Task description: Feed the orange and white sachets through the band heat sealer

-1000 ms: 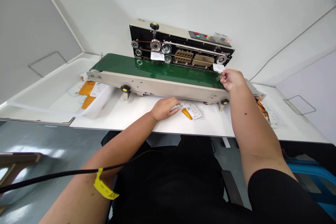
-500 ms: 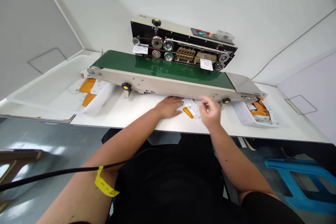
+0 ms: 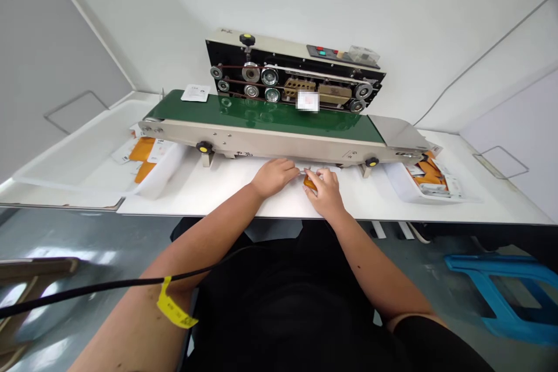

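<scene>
Just in front of the conveyor's near side, both hands are together over the white table [image 3: 218, 186]. My right hand [image 3: 326, 190] has its thumb and fingers closed on a small orange-and-white sachet [image 3: 310, 182]. My left hand [image 3: 274, 178] is closed too, its fingertips pinching at the sachet's left edge, where a sliver of white shows. Fingers cover most of the sachet. More white packets lie partly hidden behind the right fingers. On the green belt [image 3: 257, 119] of the band sealer [image 3: 296, 70], one white sachet [image 3: 196, 93] lies flat at the left, and another [image 3: 307, 101] sits at the sealing rollers.
At the left, a white bin [image 3: 163, 168] contains orange and white sachets. Another white bin [image 3: 403, 186] with several sachets stands under the conveyor's right end. Black knobs [image 3: 204, 147] stick out from the conveyor's front. A blue stool [image 3: 501, 296] is on the floor at right.
My right hand has come down and left onto the sachet. My left hand has gone from lying flat to pinching. The sachets at the sealer have travelled left, one out onto the belt.
</scene>
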A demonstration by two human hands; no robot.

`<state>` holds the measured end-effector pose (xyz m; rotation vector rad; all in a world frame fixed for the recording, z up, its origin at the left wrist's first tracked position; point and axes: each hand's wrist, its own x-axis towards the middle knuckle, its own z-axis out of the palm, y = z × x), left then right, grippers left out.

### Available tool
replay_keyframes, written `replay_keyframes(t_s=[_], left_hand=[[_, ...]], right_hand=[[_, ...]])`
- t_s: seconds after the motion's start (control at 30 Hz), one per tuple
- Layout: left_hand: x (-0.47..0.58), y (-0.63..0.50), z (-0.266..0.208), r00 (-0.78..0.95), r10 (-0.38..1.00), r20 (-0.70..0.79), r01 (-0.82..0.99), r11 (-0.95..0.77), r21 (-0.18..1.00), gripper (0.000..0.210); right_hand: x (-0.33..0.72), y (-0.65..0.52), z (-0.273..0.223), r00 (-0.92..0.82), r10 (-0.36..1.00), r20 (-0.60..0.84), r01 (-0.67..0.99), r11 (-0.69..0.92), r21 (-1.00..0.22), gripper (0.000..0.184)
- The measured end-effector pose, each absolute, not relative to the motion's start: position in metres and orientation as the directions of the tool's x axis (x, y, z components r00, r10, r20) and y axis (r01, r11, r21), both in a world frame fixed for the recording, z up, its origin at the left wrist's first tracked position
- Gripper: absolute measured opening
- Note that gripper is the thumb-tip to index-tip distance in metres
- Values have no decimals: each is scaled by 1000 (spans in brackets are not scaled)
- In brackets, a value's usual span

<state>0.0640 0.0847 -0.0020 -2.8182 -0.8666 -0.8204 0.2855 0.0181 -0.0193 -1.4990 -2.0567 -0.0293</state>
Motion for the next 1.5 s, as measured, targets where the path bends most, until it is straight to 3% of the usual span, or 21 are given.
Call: replay_keyframes(t_s=[0.1,0.17,0.33,0.57,0.67,0.73,0.8,0.87,0.93,1.03,1.13,1.5], left_hand=[[61,80,0,627,472,619,509,-850,133,32],[59,78,1,567,480,670,481,-853,205,31],[54,79,3,492,520,699,455,-837,302,29],[55,77,-1,523,541,659,466,-828,311,33],[54,76,-3,496,568,656,491,-807,328,29],[53,75,-3,486,579,655,502,-798,334,26],[53,75,-4,487,572,660,505,-801,322,25],[54,76,-5,490,566,664,510,-803,308,24],[54,76,-5,493,564,662,515,-803,301,23],[54,78,-6,497,567,657,519,-801,299,23],[53,78,-6,493,558,667,516,-805,292,23],[53,81,-5,525,575,628,509,-803,310,24]], right_hand=[[281,24,-9,-152,808,569,874,379,-305,25],[280,31,1,-177,810,559,855,408,-321,22],[289,43,32,-362,849,384,719,517,-465,23],[316,42,71,-356,911,206,726,409,-553,21],[339,53,88,-171,939,298,665,333,-669,18],[359,66,102,125,881,457,500,342,-796,20],[380,81,118,449,727,519,300,425,-854,16],[397,97,132,633,636,441,161,449,-879,6],[407,112,143,689,658,302,57,366,-929,15],[408,134,150,693,717,74,-89,188,-978,27],[397,153,150,640,767,-48,-169,79,-982,30],[359,176,145,363,925,-111,-201,-39,-979,19]])
